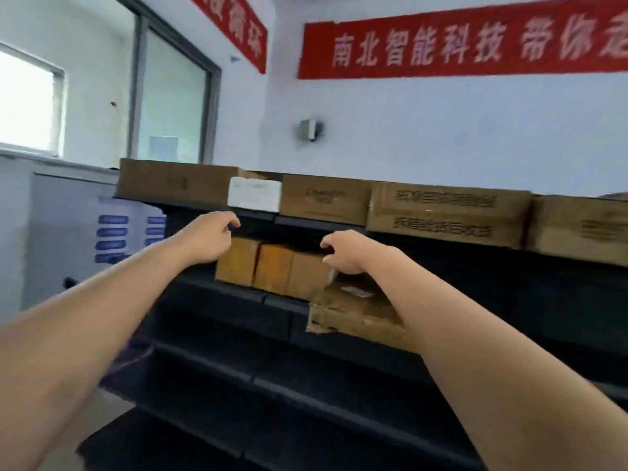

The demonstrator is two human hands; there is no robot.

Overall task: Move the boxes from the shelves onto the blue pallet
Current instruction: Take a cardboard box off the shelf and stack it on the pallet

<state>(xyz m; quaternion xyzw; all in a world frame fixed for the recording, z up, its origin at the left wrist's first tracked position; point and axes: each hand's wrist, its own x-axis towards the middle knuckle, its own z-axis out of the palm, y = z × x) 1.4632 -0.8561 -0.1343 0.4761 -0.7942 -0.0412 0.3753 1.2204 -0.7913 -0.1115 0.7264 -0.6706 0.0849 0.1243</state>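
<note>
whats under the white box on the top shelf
The white box sits on the dark top shelf. On the shelf below stand three small brown boxes; the left hand covers part of the leftmost one, and whatever lies behind them is hidden.

Matt black metal shelves (217, 290); dull brown corrugated cardboard boxes (448, 212) along the top; one smooth white box (254, 195); a torn, rough-edged brown cardboard box (353, 311) below.

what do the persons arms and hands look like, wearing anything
The left forearm and right forearm are bare to the picture's edge: no sleeves show. The left hand and right hand wear no gloves, and no watch, ring or wristband is visible.
</note>
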